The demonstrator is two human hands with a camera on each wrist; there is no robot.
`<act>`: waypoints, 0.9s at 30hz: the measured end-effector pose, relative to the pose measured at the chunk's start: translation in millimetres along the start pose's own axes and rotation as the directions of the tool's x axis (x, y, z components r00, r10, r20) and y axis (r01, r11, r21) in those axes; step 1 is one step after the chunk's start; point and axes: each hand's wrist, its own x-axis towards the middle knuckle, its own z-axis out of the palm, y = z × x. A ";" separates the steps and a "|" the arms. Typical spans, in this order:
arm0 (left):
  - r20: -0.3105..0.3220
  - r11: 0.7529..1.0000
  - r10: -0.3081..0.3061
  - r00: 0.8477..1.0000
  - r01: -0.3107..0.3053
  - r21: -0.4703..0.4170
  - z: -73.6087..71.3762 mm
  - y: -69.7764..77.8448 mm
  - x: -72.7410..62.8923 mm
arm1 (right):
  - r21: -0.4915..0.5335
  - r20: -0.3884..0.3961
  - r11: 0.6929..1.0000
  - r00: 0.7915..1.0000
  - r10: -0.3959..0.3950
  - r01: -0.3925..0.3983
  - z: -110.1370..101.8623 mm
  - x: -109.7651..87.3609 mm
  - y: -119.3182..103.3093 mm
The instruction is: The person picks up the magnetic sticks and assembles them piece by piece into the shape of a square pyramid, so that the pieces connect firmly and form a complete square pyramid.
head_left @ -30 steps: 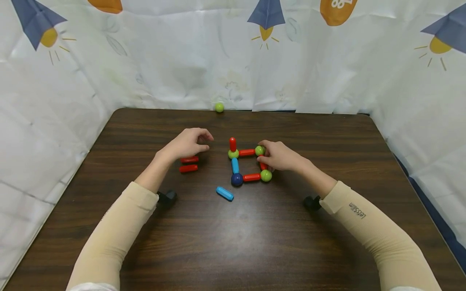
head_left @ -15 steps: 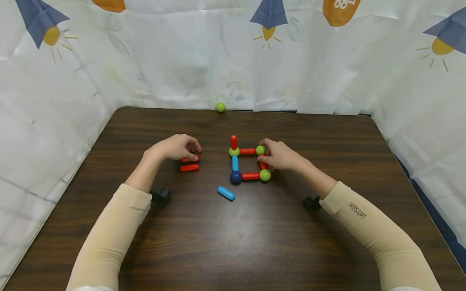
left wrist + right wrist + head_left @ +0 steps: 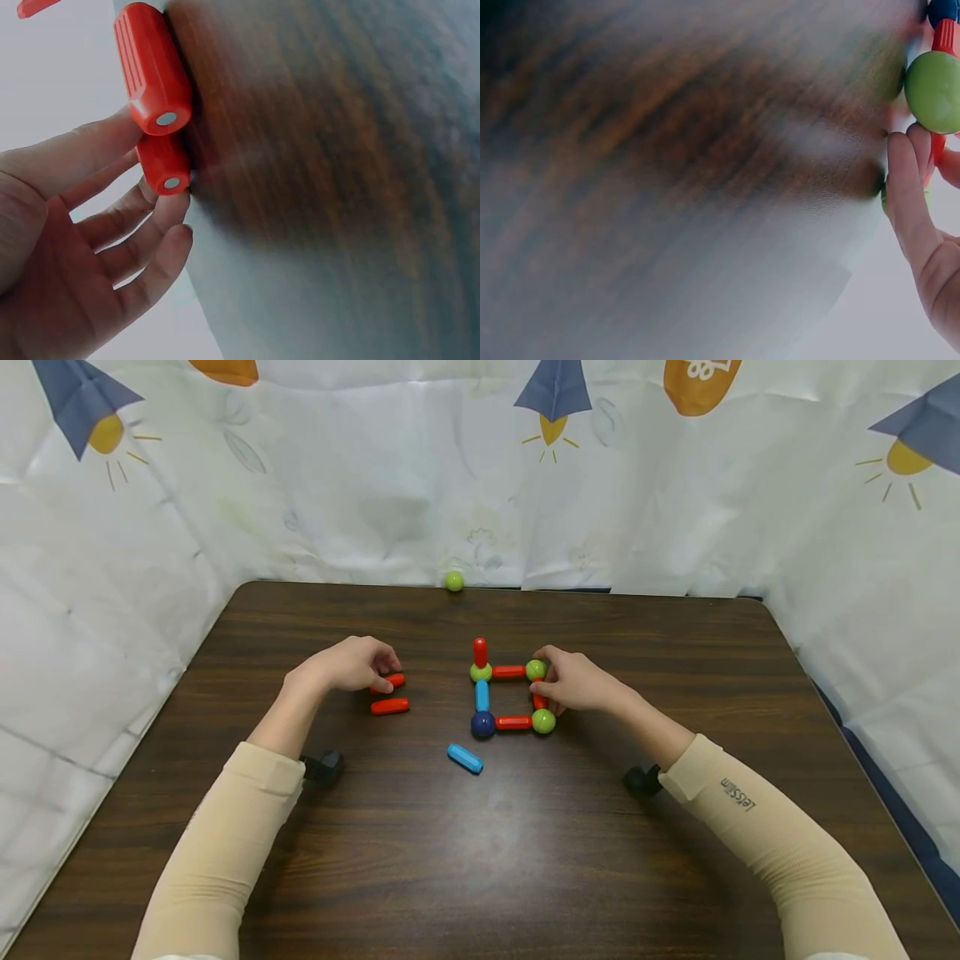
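Note:
My left hand pinches the farther red magnetic rod between thumb and fingers; the rod is slightly angled. Just nearer lies a second red rod. In the left wrist view a silvery metal end shows on the pinched rod and on its neighbour. A square of magnetic rods and balls sits at mid-table, with a red rod upright on its far-left green ball. My right hand grips the square's right red rod, fingers by the far-right green ball.
A loose blue rod lies in front of the square, near its dark blue corner ball. At the back edge of the brown table rests a single green ball. A printed white curtain hangs behind.
My left hand has moved left and toward me from beside the square onto the farther red rod, which has turned slightly. The right hand keeps its hold.

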 end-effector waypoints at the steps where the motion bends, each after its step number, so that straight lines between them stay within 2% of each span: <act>1: -0.005 1.000 -0.006 1.000 0.006 0.003 0.1 -0.5 0.2 | -0.004 0.000 1.000 1.000 -0.001 0.001 -0.1 0.4 0.2; 11: -0.050 0.999 0.032 0.998 -0.031 0.024 4.9 1.3 1.3 | -0.016 0.003 1.000 1.000 0.001 -0.001 -0.5 0.7 -0.6; 19: -0.121 0.997 0.067 0.990 -0.070 -0.018 7.8 15.0 1.8 | -0.046 -0.013 0.999 1.000 -0.008 0.007 -1.8 3.8 2.0; 27: -0.168 0.986 0.134 0.977 -0.148 -0.075 12.4 30.3 2.8 | -0.077 -0.024 0.997 1.000 0.007 -0.009 -3.1 4.7 1.8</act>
